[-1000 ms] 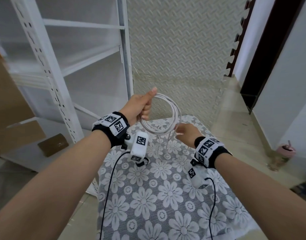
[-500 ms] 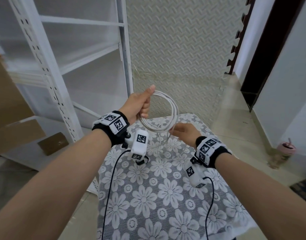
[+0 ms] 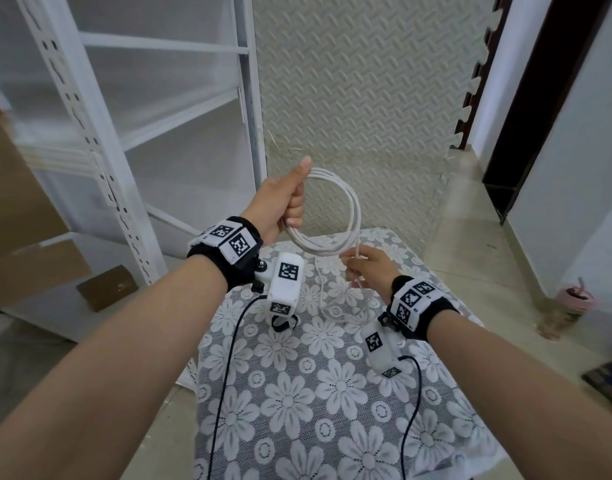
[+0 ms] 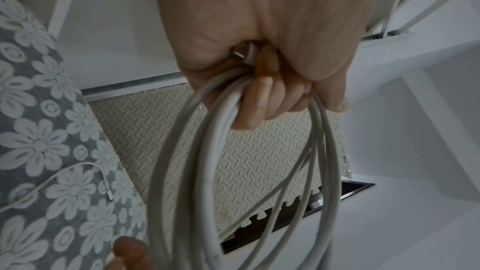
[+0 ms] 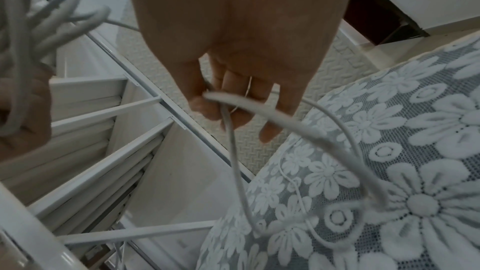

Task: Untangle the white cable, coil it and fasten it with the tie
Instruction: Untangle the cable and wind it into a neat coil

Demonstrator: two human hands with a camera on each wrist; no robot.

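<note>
My left hand [image 3: 290, 202] is raised over the table's far end and grips several loops of the white cable [image 3: 351, 206] in its fist; a plug end [image 4: 240, 51] pokes out between the fingers. The loops [image 4: 259, 171] hang below the fist. Lower right, my right hand [image 3: 361, 268] pinches the loose strand of cable [image 5: 228, 122] just under the coil. From there the loose tail [image 3: 323, 299] drops to the tablecloth and ends in a small connector [image 4: 110, 194]. I see no tie.
A small table with a grey and white flower lace cloth [image 3: 315, 393] is under my arms. White metal shelving [image 3: 124, 150] stands at left with cardboard [image 3: 27, 271] beside it. A textured foam panel [image 3: 349, 98] rises behind the table. A pink cup [image 3: 574, 297] sits on the floor at right.
Both hands have risen slightly with the coil. My right hand has moved a little left and closer under the coil, feeding the loose strand toward it.
</note>
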